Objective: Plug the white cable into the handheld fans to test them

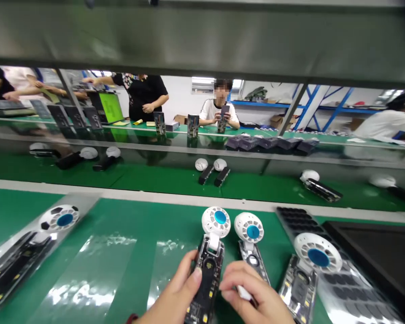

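Note:
My left hand (178,290) is wrapped round the dark, see-through body of a handheld fan (207,274), whose white round head with a blue centre points away from me. Close to the fan's right side, my right hand (253,292) has its thumb and fingers drawn together. A slim white and dark piece (245,294) shows under its palm, too hidden to name. Just behind that hand lies a second fan (249,229), partly covered by it. Farther right is a third fan (317,256) with its circuit parts showing.
A fan with a football-patterned head (60,218) lies at left. Dark round pads on a sheet (297,220) lie beside a black tray (374,252) at right. Beyond the ledge, a green belt (155,177) carries several fans. A metal shelf (202,36) hangs overhead; people work opposite.

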A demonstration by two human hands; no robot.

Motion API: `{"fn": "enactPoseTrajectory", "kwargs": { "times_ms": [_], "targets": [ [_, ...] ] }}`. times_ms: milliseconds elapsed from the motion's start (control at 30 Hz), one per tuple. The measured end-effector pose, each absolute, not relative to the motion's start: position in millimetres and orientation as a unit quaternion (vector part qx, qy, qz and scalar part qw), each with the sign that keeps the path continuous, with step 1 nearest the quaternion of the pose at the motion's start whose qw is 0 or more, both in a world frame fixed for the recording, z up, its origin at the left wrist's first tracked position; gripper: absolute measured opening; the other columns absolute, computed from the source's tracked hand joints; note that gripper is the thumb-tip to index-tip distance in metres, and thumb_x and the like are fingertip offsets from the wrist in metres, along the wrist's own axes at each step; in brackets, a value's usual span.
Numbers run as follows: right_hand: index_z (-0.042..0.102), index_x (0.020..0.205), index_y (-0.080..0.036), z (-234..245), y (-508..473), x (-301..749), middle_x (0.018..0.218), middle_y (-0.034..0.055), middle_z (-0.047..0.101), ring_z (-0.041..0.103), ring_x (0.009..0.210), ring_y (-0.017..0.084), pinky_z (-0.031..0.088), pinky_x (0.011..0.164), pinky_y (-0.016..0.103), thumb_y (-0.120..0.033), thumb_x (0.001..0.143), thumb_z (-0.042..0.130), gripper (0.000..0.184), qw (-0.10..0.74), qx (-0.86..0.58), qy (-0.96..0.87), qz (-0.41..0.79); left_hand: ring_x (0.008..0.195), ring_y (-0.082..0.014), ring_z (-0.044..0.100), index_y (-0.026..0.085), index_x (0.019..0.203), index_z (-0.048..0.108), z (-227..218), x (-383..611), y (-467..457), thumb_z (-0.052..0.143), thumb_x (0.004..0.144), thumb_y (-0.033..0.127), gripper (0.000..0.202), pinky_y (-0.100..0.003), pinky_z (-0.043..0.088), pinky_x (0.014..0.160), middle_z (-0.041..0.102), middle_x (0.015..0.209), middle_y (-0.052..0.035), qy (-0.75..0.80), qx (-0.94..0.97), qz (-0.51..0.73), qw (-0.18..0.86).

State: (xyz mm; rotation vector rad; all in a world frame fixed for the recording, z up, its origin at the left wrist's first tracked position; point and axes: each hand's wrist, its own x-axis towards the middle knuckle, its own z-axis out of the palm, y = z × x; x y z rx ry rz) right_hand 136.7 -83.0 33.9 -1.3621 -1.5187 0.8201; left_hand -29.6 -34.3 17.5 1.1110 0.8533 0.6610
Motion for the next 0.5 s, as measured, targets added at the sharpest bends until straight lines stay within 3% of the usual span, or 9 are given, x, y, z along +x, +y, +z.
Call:
{"fn": "enactPoseTrajectory", "kwargs": {
  "times_ms": [267,400,500],
  "targets": [
    [0.061,0.079,-0.028,31,-86,123,0.078,-0.0059,0.061,0.057,0.073,0.008,0.041,0.066,0.013,-0.012,0.073,0.046,0.024,0.473,-0.579,-0.601,0.281,0.101,-0.0242,0.049,0.024,0.112,0.045,20,-25,-43,0.045,0.073,0.055,0.05,-0.037,0.035,0.09,0.064,0.088,-0.0051,0.415,0.527,0.267,0.692],
    [0.058,0.08,-0.028,32,-88,122,0.073,-0.0067,0.061,0.057,0.065,0.01,0.043,0.061,0.015,-0.019,0.074,0.051,0.013,0.451,-0.642,-0.564,0.258,0.085,-0.0244,0.057,0.024,0.12,0.036,22,-26,-44,0.042,0.073,0.057,0.057,-0.038,0.041,0.08,0.065,0.084,-0.0045,0.456,0.51,0.21,0.699],
    [0.055,0.074,-0.026,33,-88,122,0.072,-0.0069,0.059,0.056,0.066,0.009,0.041,0.062,0.015,-0.019,0.076,0.049,0.01,0.431,-0.652,-0.577,0.239,0.085,-0.0233,0.057,0.023,0.123,0.032,21,-26,-45,0.04,0.075,0.058,0.06,-0.036,0.04,0.079,0.065,0.087,-0.0053,0.448,0.514,0.21,0.701]
  ]
}}
